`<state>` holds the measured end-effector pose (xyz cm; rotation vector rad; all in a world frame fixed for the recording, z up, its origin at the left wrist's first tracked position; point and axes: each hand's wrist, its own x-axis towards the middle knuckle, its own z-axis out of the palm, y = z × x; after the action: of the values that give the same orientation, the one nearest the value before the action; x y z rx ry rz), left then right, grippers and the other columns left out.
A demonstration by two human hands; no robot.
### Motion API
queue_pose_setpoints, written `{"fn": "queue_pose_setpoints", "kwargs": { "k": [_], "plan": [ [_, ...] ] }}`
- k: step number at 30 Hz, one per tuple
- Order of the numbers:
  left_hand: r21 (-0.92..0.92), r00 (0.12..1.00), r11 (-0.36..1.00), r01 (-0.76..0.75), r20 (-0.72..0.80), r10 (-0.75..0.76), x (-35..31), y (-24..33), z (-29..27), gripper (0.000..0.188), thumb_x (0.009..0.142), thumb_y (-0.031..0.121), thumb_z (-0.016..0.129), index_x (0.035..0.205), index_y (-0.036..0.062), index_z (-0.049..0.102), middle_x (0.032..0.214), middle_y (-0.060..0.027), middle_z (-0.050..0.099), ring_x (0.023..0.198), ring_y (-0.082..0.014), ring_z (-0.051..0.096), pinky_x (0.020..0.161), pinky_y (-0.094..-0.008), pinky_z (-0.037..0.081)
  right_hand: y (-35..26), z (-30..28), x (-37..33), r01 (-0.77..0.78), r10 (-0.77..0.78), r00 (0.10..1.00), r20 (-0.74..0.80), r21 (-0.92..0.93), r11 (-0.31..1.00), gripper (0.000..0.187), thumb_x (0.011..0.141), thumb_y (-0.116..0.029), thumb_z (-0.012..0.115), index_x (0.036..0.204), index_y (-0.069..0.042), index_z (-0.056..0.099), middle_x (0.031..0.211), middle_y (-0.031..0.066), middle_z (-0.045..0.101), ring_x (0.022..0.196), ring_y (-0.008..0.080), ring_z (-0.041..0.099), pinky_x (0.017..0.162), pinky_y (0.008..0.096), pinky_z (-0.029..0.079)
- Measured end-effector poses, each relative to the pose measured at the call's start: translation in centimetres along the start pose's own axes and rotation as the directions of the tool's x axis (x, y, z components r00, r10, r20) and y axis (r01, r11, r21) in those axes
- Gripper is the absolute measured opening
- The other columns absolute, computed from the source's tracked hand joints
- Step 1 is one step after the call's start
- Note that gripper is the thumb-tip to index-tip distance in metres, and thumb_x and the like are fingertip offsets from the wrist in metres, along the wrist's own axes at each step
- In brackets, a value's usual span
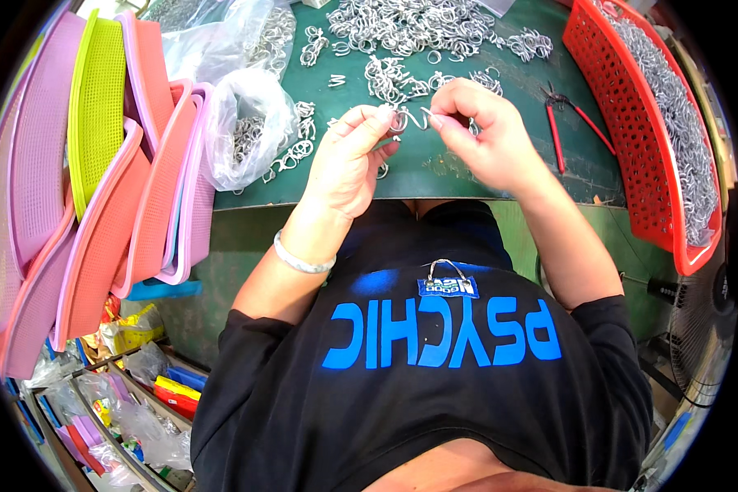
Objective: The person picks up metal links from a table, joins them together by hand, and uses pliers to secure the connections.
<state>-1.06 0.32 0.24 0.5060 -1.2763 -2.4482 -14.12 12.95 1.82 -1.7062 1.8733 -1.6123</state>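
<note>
Over the near part of the green table [484, 70], my two hands are close together. My left hand [354, 156] pinches one end of a curved metal wire piece [412, 120] between thumb and fingers. Its other end is pinched by my right hand [482, 131]. The wire bends in loops across the small gap between my fingertips. Just beyond my hands lies a clump of silver wire rings [389, 79]. A small coiled wire [336, 80] lies apart from it, beyond my left hand.
A large heap of wire rings [410, 25] covers the far table. Red-handled pliers [559, 135] lie on the right, beside a red basket [644, 139] full of metal pieces. On the left are a clear plastic bag [258, 90] and stacked coloured baskets [98, 123].
</note>
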Motion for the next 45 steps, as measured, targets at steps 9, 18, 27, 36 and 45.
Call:
{"fn": "queue_pose_setpoints", "kwargs": {
  "k": [9, 18, 27, 36, 45],
  "plan": [
    [-0.059, 0.986, 0.996, 0.066, -0.147, -0.074, -0.8, -0.7, -0.7, 0.014, 0.083, 0.024, 0.057, 0.077, 0.0125, 0.052, 0.077, 0.0017, 0.054, 0.073, -0.0128, 0.049, 0.067, -0.0271, 0.038, -0.4, 1.8, 0.7, 0.143, -0.166, 0.959, -0.231, -0.114, 0.983, 0.008, 0.071, 0.004, 0.060, 0.076, 0.000, 0.055, 0.076, 0.0089, 0.055, 0.066, 0.0192, 0.054, 0.057, 0.0259, 0.043],
    [-0.242, 0.994, 0.970, 0.033, -0.089, -0.056, -0.2, 0.7, -2.9, 0.012, 0.087, 0.018, 0.049, 0.083, 0.0073, 0.053, 0.082, -0.0021, 0.056, 0.070, -0.0133, 0.054, 0.062, -0.0256, 0.044, 1.3, 0.1, 8.4, -0.463, 0.466, 0.883, 0.053, 0.253, 0.849, 0.014, 0.080, -0.014, 0.057, 0.078, 0.000, 0.058, 0.065, 0.0005, 0.056, 0.056, 0.0058, 0.051, 0.050, 0.0199, 0.040],
    [-0.195, 0.997, 0.980, -0.035, -0.074, 0.021, 0.8, 2.3, -4.1, 0.007, 0.085, 0.012, 0.055, 0.084, 0.0057, 0.054, 0.089, -0.0049, 0.058, 0.078, -0.0146, 0.057, 0.069, -0.0267, 0.047, 6.1, 2.9, 30.2, -0.485, 0.497, 0.868, 0.026, 0.266, 0.833, 0.017, 0.080, -0.012, 0.056, 0.088, 0.003, 0.055, 0.078, 0.0111, 0.059, 0.071, 0.0174, 0.058, 0.063, 0.0264, 0.048],
    [0.029, 0.921, 0.929, -0.369, -0.120, 0.370, 2.5, 3.8, -4.1, 0.011, 0.084, 0.002, 0.052, 0.094, 0.0008, 0.052, 0.095, -0.0094, 0.057, 0.086, -0.0179, 0.058, 0.077, -0.0306, 0.048, 4.7, 2.5, 24.2, -0.388, 0.293, 0.858, 0.422, 0.159, 0.908, 0.036, 0.084, -0.023, 0.054, 0.112, 0.000, 0.051, 0.093, 0.0055, 0.060, 0.076, 0.0088, 0.055, 0.066, 0.0217, 0.045],
    [0.025, 0.834, 0.834, -0.551, -0.011, 0.551, 2.7, 2.6, -2.0, 0.012, 0.079, -0.005, 0.055, 0.090, 0.0001, 0.055, 0.101, -0.0073, 0.053, 0.087, -0.0129, 0.056, 0.079, -0.0259, 0.048, 0.2, 1.8, 8.9, -0.366, 0.239, 0.896, 0.374, 0.317, 0.875, 0.029, 0.077, -0.013, 0.064, 0.100, 0.003, 0.057, 0.075, 0.0018, 0.058, 0.066, 0.0057, 0.052, 0.059, 0.0202, 0.043]
  ]
}}
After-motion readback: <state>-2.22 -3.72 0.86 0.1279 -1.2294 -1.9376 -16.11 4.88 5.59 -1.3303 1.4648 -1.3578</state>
